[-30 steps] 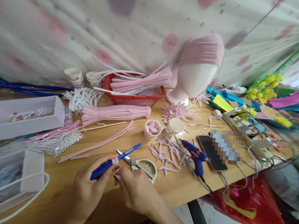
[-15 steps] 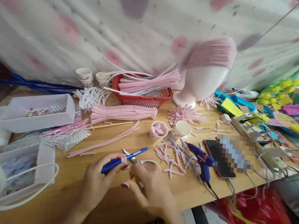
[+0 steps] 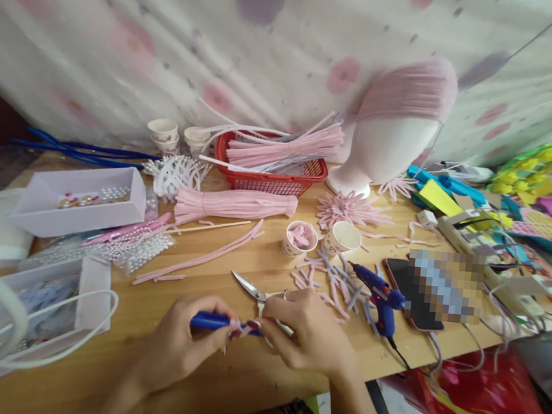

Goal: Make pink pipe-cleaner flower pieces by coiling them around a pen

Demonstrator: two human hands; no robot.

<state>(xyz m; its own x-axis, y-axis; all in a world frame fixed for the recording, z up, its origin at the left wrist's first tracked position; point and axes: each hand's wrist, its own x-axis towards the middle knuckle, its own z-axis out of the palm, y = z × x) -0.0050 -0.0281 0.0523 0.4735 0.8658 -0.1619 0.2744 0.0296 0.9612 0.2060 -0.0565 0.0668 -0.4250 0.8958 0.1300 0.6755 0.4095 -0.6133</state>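
Note:
A blue pen (image 3: 208, 320) lies crosswise in my left hand (image 3: 182, 338), whose fingers are wrapped round its thick end. A small pale pink piece (image 3: 235, 324) sits around the pen at my left fingertips, partly covered by them. My right hand (image 3: 315, 331) is closed, its thumb and forefinger pinching at the pen's thinner end beside that piece. Just beyond my hands, scissors (image 3: 247, 286) lie with blades pointing left, their handles partly behind my right hand. Short pink and grey fuzzy stems (image 3: 332, 281) are scattered past them.
Paper cups, one holding pink pieces (image 3: 301, 235) and one pale inside (image 3: 344, 237), stand mid-table. A glue gun (image 3: 379, 298) and phone (image 3: 407, 288) lie right. Behind are a pink stem bundle (image 3: 237, 206), red basket (image 3: 271, 182) and foam head (image 3: 394, 147). Bead boxes (image 3: 77, 220) line the left.
The pen has turned from tilted up to nearly level and dropped closer to me. My right fingers have come onto its thinner end. The view has shifted slightly left.

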